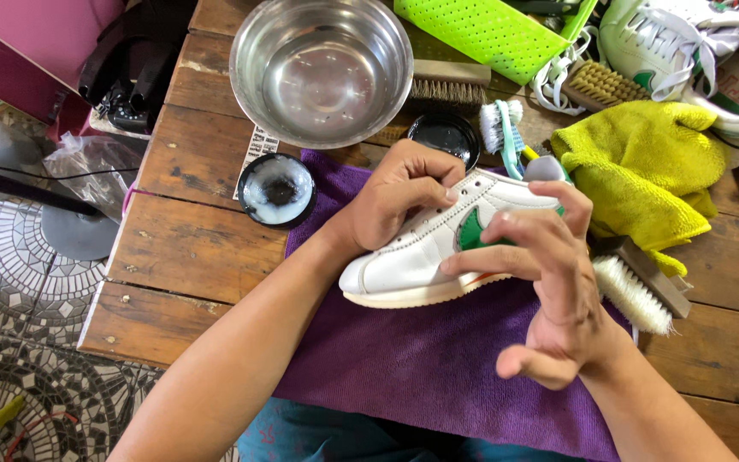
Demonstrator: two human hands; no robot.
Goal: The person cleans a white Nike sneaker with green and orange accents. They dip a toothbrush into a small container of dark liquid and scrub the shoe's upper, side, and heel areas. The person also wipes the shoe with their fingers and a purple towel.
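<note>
On the purple cloth (pixel 438 359) near the table's front edge, the white sneaker (pixel 421 257) lies sideways. Left hand (pixel 395 201) grips its top; right hand (pixel 549 282) rubs the side, fingers loosely spread. Looks light, soft leather, maybe slick, so hold the collar or sole.

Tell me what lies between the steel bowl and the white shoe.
In the head view, a black round lid sits between the steel bowl and the white shoe.

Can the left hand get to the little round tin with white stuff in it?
Probably yes. The left hand rests on the white shoe, and the open tin sits close beside that wrist on the wooden table, with nothing between them.
</note>
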